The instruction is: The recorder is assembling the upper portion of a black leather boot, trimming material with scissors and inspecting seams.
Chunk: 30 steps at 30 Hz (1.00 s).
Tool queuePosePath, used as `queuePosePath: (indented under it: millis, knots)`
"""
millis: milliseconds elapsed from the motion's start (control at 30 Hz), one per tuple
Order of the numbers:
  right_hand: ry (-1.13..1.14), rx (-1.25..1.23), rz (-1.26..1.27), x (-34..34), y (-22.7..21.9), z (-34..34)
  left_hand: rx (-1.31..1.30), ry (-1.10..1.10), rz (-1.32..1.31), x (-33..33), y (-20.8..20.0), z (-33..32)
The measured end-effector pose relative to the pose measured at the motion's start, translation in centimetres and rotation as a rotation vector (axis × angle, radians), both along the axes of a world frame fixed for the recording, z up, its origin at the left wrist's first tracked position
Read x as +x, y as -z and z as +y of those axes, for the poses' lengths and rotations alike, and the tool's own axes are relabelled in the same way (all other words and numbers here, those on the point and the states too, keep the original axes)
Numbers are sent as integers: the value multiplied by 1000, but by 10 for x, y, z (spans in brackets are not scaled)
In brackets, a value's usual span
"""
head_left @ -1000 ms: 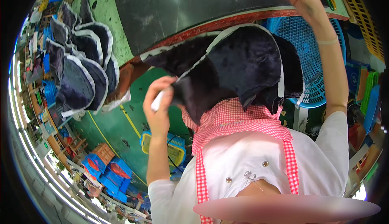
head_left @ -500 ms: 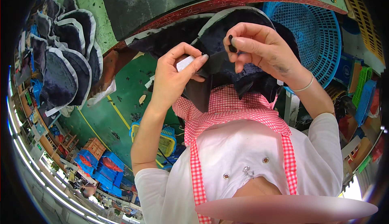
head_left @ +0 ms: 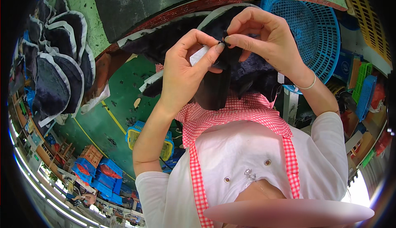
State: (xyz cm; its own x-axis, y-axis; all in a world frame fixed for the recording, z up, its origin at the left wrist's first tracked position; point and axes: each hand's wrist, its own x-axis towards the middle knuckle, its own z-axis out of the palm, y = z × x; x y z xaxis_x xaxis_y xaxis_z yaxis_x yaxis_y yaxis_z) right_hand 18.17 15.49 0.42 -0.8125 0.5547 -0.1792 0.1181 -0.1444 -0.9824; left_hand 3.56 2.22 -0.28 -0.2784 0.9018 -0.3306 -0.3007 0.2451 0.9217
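Observation:
My left hand is closed, pinching the edge of a thin black fabric piece that hangs down in front of the apron. A small white slip shows inside its fingers. My right hand is closed too, thumb and forefinger pinching a small black piece, whose exact kind I cannot make out. The two sets of fingertips almost meet. Under them, dark plush panels with pale edging lie between the table edge and my lap.
A dark-topped worktable with a red edge runs across the far side. Stacked plush panels sit at the left. A blue round basket stands at the right, near a yellow crate. Further baskets rest on the green floor.
My right hand has moved left and slightly up, bringing the small black piece to my left fingertips. My left hand has risen a little, and the black fabric hangs straighter.

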Motion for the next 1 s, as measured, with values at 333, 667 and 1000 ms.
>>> queuePosePath:
  millis: [333, 667, 1000]
  knots:
    - [-79, 104, -291, 32, -30, 30, -33, -11, 108, -3, 5, 2]
    - [-379, 792, -239, 98, -4, 25, -12, 114, 162, 5, 18, 16]
    - [-304, 1155, -228, 104, 27, 25, -52, 125, 181, 11, 26, 20]
